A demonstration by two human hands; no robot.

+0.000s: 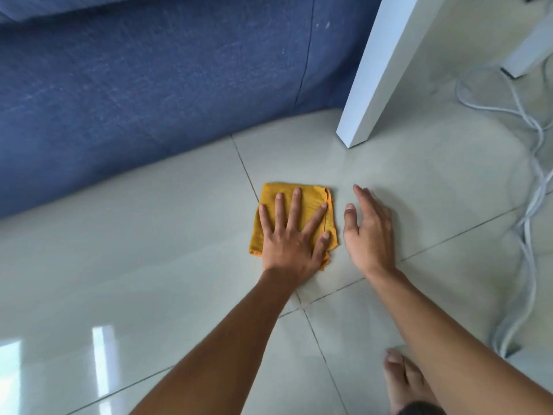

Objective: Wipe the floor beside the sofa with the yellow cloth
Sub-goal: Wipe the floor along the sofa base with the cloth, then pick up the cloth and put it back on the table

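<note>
A bare foot (402, 381) is resting on the pale tiled floor (149, 265) nearest the camera. Beyond it, the left hand (294, 235) is pressing flat, fingers spread, on the folded yellow cloth (270, 193). The right hand (368, 232) is lying just beside it, loosely spread and holding nothing. Farther off, the blue sofa (149, 85) and a white table leg (380, 70) are standing.

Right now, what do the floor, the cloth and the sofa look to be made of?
Floor: glazed tile, apparently ceramic; glossy reflections and dark grout lines.
Cloth: soft woven fabric, matte yellow, folded, frayed at the edges.
Sofa: coarse woven upholstery, matte blue, with a visible seam.
</note>
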